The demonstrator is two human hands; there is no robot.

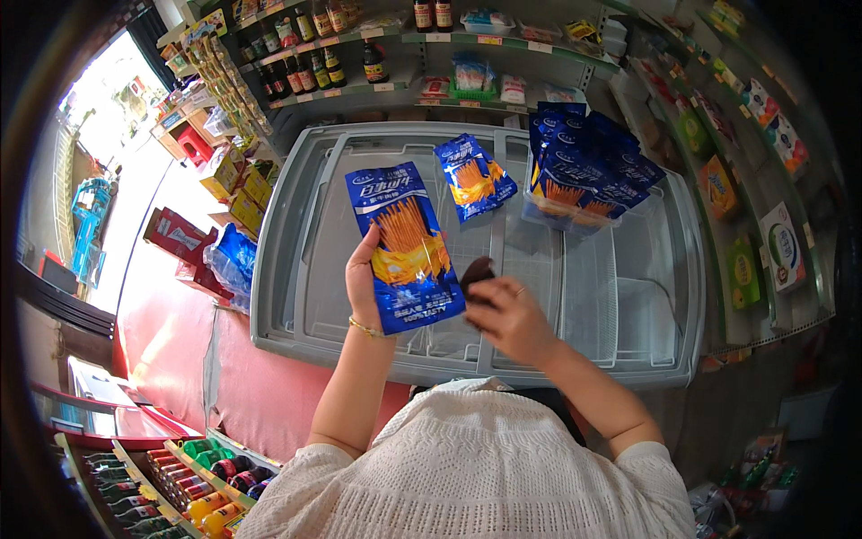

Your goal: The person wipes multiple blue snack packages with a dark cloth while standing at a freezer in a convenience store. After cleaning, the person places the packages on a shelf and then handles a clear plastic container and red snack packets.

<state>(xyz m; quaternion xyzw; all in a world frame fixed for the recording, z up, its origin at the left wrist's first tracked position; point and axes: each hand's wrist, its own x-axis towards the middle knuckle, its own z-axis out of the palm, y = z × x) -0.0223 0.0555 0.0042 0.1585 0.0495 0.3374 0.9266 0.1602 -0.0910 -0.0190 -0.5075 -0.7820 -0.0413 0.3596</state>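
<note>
My left hand [363, 283] grips a blue snack packet [409, 249] by its left edge, thumb on the front. The packet bears a picture of thin orange-brown sticks and yellow strips, plus printed writing. Close to its lower right corner, my right hand [508, 316] holds a dark brown piece [478, 271], apparently a cloth; motion blur hides its exact shape. Beyond the hands, another blue packet [471, 176] lies on the glass lid, partly covering a further one. To the right, a clear plastic bin [572, 224] is filled with several upright packets [579, 158] of the same kind.
Beneath everything stands a chest freezer [269, 290] with sliding glass lids and wire baskets inside. Shelves with sauce bottles [313, 71] rise behind it. More goods shelves [741, 202] line the right side. Cardboard boxes [178, 236] are at the left, and drink bottles [209, 502] sit at lower left.
</note>
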